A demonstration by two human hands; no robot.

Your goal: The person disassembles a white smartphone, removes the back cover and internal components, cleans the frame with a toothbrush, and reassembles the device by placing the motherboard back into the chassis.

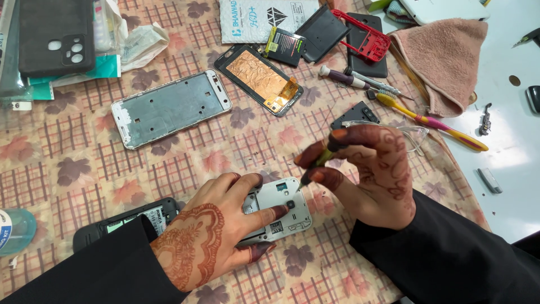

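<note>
Two hennaed hands work low on the leaf-print cloth. The left hand lies curled over a small white phone body, fingers spread and pressing on its open plastic back, thumb beneath its near edge. That rounded, matte shell has its long axis running left to right, tilting slightly away. The right hand pinches a thin screwdriver between thumb and fingertips, shaft slanting down-left, tip just at the shell's upper right corner. Bare cloth lies open beyond it, up to a silvery metal frame and a copper-foiled screen; a dark handset sits just left.
</note>
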